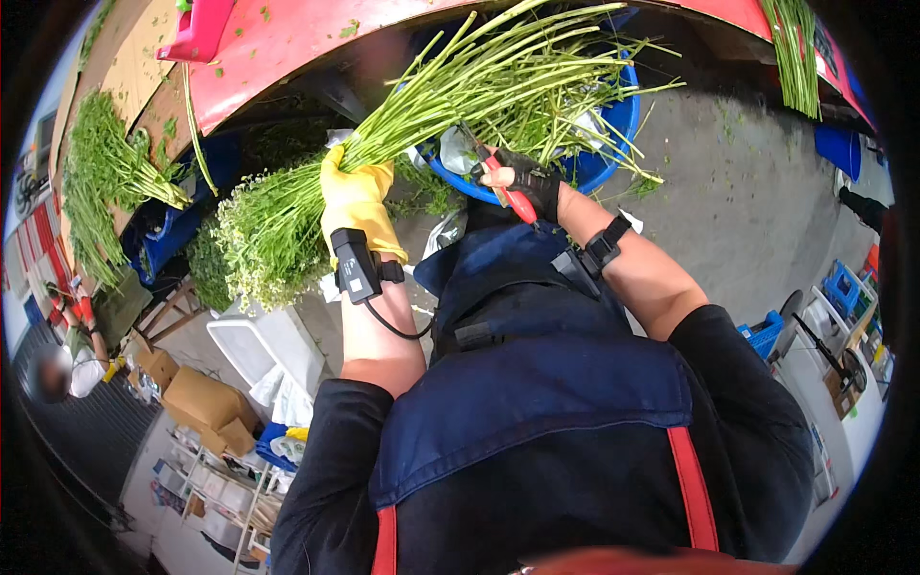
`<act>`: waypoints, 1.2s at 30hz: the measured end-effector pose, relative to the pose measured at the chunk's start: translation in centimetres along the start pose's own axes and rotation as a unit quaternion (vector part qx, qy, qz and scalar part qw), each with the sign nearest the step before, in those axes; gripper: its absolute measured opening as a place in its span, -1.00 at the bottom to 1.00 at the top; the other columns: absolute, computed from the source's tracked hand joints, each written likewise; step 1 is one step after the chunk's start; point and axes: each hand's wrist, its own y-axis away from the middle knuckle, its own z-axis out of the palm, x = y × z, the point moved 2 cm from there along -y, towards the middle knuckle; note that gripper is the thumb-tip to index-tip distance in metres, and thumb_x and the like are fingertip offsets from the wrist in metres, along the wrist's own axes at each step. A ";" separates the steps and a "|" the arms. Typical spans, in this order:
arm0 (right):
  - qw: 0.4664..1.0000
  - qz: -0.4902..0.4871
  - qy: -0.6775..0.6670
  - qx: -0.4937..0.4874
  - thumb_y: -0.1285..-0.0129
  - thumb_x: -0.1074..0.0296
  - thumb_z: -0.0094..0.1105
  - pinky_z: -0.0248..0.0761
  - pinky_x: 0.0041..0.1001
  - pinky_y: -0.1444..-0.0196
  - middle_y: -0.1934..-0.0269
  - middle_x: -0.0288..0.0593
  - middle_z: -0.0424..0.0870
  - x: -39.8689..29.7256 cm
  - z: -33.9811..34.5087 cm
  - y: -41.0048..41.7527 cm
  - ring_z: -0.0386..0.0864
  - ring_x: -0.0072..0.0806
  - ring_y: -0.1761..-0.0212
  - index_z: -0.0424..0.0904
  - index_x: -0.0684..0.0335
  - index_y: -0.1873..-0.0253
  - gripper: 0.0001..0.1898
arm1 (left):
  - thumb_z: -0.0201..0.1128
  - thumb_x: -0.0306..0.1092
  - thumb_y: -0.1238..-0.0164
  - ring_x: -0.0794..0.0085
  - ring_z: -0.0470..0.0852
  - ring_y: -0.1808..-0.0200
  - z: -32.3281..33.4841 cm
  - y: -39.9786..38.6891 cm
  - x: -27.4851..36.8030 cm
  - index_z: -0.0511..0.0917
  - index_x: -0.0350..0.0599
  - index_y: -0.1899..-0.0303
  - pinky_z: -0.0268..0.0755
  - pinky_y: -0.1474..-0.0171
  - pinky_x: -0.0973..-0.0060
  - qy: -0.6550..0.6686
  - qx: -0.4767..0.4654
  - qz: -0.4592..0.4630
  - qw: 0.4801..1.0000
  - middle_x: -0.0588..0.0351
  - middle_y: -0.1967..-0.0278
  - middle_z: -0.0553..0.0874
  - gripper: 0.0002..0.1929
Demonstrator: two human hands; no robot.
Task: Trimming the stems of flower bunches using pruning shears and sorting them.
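Observation:
My left hand (358,205), in a yellow rubber glove, grips a thick bunch of long green flower stems (438,93). Small white blossoms (248,251) hang at the bunch's lower left, and the bare stem ends fan out to the upper right. In my right hand (521,176), which wears a dark fingerless glove, are red-handled pruning shears (512,192). Their dark blades lie just below the held stems; whether they are apart is too small to tell. Beneath the stems stands a round blue tub (629,115) with cut stems and leafy scraps in it.
A red-topped table (287,43) curves along the front, with a pink plastic container (201,29) on it. Another green bunch (108,180) lies at the left, and stems (790,57) overhang at the right. A white bin (266,345) and cardboard boxes (205,402) stand lower left, near another person (83,366).

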 end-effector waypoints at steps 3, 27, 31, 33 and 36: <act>0.999 -0.035 0.003 0.011 -0.21 0.06 0.34 0.40 -0.52 0.38 0.41 -0.36 0.46 0.8 0.1 -0.1 0.48 -0.58 0.46 0.47 0.11 0.03 -0.63 | 0.08 -0.25 -0.39 -0.22 0.55 -0.27 -0.1 -0.1 0.2 0.50 -0.36 -0.22 0.40 -0.35 -0.27 0.003 0.001 -0.005 1.000 -0.30 -0.26 0.60 -0.53; 0.969 -0.072 0.229 0.054 -0.06 0.04 0.33 0.51 -0.33 -0.01 0.09 -0.12 0.67 2.3 -0.9 -3.1 0.63 -0.32 0.11 0.40 0.29 -0.43 -0.19 | 0.10 -0.21 -0.38 -0.22 0.60 -0.22 -1.7 -0.9 1.6 0.49 -0.34 -0.26 0.42 -0.34 -0.23 -0.001 0.078 -0.058 0.995 -0.25 -0.25 0.63 -0.49; 0.969 -0.081 0.234 0.011 -0.02 0.01 0.37 0.46 -0.26 -0.21 -0.06 0.04 0.67 0.4 -1.4 -4.6 0.63 -0.12 -0.10 0.33 0.23 -0.51 -0.09 | 0.11 -0.19 -0.39 -0.22 0.59 -0.23 -2.1 -0.8 1.4 0.47 -0.33 -0.28 0.41 -0.35 -0.24 -0.013 0.097 -0.051 0.994 -0.25 -0.26 0.62 -0.48; 0.945 -0.087 0.313 0.030 -0.01 0.00 0.37 0.46 -0.23 -0.22 -0.10 0.10 0.67 -0.1 -1.8 -5.0 0.64 -0.05 -0.14 0.33 0.20 -0.51 -0.09 | 0.11 -0.19 -0.39 -0.22 0.59 -0.23 -2.2 -0.7 1.3 0.47 -0.33 -0.28 0.41 -0.35 -0.24 -0.020 0.111 -0.028 0.993 -0.25 -0.26 0.62 -0.47; 0.925 -0.060 0.371 0.059 -0.02 0.00 0.37 0.52 -0.22 -0.09 0.06 0.12 0.71 0.5 -1.9 -5.1 0.68 0.01 0.00 0.47 0.23 -0.33 -0.24 | 0.12 -0.20 -0.38 -0.24 0.60 -0.22 -2.1 -0.4 1.1 0.48 -0.34 -0.26 0.43 -0.33 -0.26 0.030 0.079 -0.050 0.995 -0.27 -0.25 0.62 -0.49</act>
